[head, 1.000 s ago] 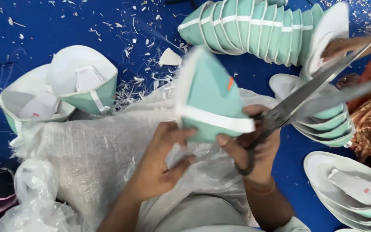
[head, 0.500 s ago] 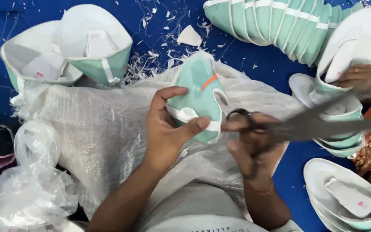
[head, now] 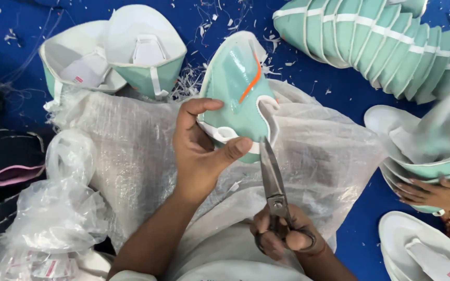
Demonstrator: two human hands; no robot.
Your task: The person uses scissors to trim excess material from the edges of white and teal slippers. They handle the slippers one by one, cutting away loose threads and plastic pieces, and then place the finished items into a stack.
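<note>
My left hand [head: 201, 153] grips a mint-green shoe upper [head: 238, 86] with a white edge band and an orange stripe, thumb across its lower edge. My right hand [head: 282, 239] holds a pair of metal scissors [head: 273, 182] by the handles, low in the view. The blades point up and their tips touch the white edge of the upper. Both hands work over a white woven sack [head: 131, 156] spread on my lap.
Two stacked green-and-white uppers [head: 115, 57] lie at the top left on the blue floor [head: 6, 26] strewn with white trimmings. A long nested row of uppers [head: 381, 41] curves across the top right. Another person's hand [head: 433, 195] rests by a pile of uppers [head: 417, 161] at right. Crumpled clear plastic [head: 53, 218] sits lower left.
The scissors swung from pointing right to pointing up at the upper's edge. My right hand dropped lower. My left hand turned the upper so its green side faces me.
</note>
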